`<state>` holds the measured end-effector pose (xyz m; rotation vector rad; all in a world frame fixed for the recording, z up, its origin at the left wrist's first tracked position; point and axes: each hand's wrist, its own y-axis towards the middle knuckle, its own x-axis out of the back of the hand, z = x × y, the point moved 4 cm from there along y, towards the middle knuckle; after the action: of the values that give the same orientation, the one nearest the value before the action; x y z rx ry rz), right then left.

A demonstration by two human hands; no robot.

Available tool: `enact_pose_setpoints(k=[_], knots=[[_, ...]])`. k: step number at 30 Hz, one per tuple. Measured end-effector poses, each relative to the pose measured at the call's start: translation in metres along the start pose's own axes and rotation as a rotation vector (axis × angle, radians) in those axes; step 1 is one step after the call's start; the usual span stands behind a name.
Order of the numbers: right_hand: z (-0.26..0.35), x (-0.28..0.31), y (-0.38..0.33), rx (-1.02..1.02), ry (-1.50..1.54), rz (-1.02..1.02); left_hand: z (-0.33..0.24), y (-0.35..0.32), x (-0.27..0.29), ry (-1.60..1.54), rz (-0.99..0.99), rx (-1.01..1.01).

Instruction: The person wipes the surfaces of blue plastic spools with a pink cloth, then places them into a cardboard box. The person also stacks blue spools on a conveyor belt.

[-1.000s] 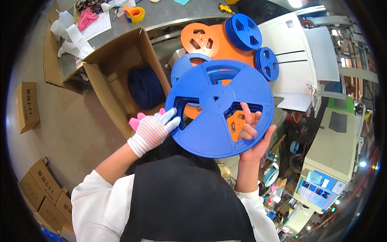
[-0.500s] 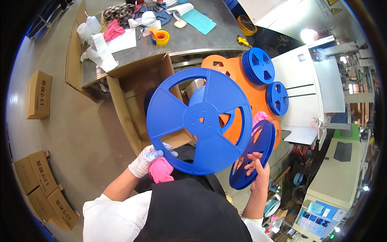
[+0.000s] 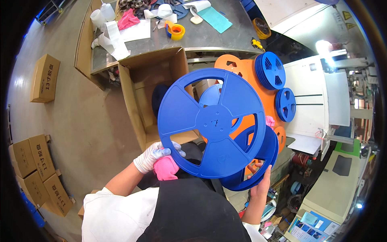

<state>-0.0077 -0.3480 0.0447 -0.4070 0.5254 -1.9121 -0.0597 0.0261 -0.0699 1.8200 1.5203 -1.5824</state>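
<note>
Gloved left hand (image 3: pixel 155 156), with a pink cloth (image 3: pixel 165 168), grips the large blue reel (image 3: pixel 211 123) at seven o'clock; bare right hand (image 3: pixel 261 182) clasps a second blue reel (image 3: pixel 258 161) at five o'clock behind it

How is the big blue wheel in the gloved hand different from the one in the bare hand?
The front blue reel faces the camera flat and shows whole; the back blue reel sits behind it, mostly hidden. The front reel is gripped at its lower left rim by the gloved left hand, which also holds a pink cloth; the back reel rests on the bare right hand. Both are blue plastic with spokes.
</note>
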Motion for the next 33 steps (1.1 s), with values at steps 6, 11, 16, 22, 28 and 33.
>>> enact_pose_setpoints(k=[6, 11, 16, 22, 28, 33], knots=[[-0.007, 0.024, 0.012, 0.089, 0.254, 0.036, -0.034, -0.025, -0.002, 0.219, -0.278, -0.109], [-0.005, 0.023, 0.013, 0.115, 0.598, 0.227, -0.04, -0.012, 0.095, 0.47, -0.581, -0.316], [-0.008, 0.021, 0.015, 0.096, 0.818, 0.534, -0.007, 0.062, 0.238, 1.487, -1.026, -0.047], [-0.002, 0.014, 0.002, 0.08, 0.877, 0.534, 0.026, 0.093, 0.262, 1.396, -0.967, -0.03], [-0.002, 0.001, -0.012, 0.051, 1.036, 0.658, -0.033, 0.073, 0.024, 0.531, -0.232, -0.167], [0.005, -0.014, -0.022, 0.083, 0.914, 0.71, -0.033, 0.047, -0.092, 0.512, 0.232, 0.04]])
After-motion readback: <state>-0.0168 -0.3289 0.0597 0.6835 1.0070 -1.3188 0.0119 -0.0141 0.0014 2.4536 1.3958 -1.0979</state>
